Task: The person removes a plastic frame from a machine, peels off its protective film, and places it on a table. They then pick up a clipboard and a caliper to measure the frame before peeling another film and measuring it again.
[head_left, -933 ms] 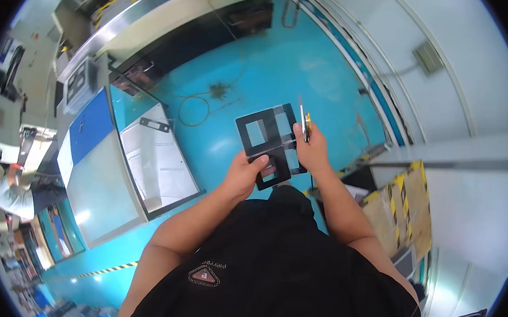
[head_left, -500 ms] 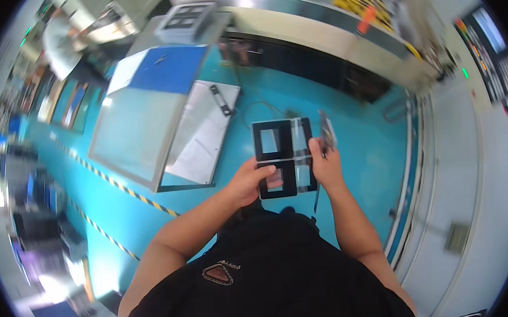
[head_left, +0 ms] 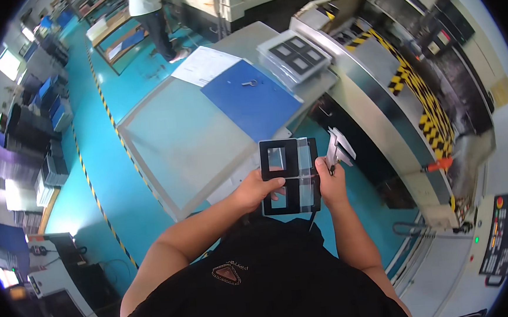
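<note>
In front of my body I hold a black plate (head_left: 290, 162) with rectangular windows; a clear, shiny strip runs down its right part. My left hand (head_left: 255, 191) grips the left edge, thumb on top and some fingers showing through the lower window. The right edge is held by my right hand (head_left: 333, 185), its thumb on the front. A silver measuring tool with jaws, which looks like a caliper (head_left: 340, 146), also sticks up from my right hand. Part of that tool is hidden by the hand and plate.
Ahead-left stands a grey-topped table (head_left: 167, 138) with a blue board (head_left: 253, 99), a key-like metal piece (head_left: 250, 83), paper (head_left: 206, 64) and a stack of framed black panels (head_left: 296, 52). A large machine (head_left: 373, 100) and control panel (head_left: 502, 232) are right. A person (head_left: 153, 24) stands beyond.
My view has swung toward the table and machine, so both now show more fully. Both hands keep their hold on the plate, and the caliper has tilted in my right hand.
</note>
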The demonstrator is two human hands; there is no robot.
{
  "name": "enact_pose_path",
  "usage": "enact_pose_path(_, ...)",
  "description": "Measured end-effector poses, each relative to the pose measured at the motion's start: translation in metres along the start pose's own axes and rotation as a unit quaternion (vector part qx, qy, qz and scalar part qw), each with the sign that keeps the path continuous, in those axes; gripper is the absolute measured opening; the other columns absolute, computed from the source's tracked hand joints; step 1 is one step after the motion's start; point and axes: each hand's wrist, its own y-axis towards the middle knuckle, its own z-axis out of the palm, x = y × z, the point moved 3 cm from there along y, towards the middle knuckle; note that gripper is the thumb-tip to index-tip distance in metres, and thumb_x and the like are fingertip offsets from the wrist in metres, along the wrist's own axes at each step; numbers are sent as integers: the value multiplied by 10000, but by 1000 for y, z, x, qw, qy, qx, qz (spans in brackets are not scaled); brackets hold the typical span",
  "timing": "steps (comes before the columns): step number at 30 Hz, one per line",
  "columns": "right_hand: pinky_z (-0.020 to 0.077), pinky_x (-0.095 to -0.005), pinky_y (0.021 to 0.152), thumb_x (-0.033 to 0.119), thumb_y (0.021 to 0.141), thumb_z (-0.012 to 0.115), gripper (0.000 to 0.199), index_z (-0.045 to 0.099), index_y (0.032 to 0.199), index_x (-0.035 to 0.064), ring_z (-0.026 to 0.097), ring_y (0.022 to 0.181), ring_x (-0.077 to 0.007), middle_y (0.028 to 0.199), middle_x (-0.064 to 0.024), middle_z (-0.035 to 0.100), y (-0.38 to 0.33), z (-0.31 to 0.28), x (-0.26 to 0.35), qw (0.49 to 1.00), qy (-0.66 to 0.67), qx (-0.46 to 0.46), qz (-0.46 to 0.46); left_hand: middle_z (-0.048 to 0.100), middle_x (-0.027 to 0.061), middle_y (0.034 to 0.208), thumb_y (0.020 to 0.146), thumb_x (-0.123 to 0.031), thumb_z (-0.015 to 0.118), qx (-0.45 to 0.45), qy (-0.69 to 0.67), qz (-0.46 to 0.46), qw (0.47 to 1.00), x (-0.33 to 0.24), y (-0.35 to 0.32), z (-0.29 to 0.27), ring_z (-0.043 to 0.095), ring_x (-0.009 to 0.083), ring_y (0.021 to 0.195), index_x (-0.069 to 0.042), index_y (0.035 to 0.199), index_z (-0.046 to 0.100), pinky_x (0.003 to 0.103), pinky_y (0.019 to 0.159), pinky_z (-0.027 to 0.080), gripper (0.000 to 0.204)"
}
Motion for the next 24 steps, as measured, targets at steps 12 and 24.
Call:
enact_pose_path(12, 529, -310, 654, 254, 969, 612, 255, 621, 936, 1, 641, 703, -164, 803, -62, 644, 171, 91, 35, 928, 42, 353, 111, 655, 101, 1108, 912, -105, 637, -195, -174, 101, 960, -71, 44, -87, 657, 209, 982, -22, 1188, 580, 391, 854, 558, 294)
enact_pose_path(24, 380, -222, 498, 308, 916, 687, 225, 650, 929, 87, 506, 570, -56, 728, 28, 597, 239, 177, 83, 839, -24, 539, 69, 635, 93, 1168, 889, -115, 668, -271, -317, 163, 894, -69, 58, -116, 633, 224, 1044, -57, 1238, 559, 436, 916, 539, 370)
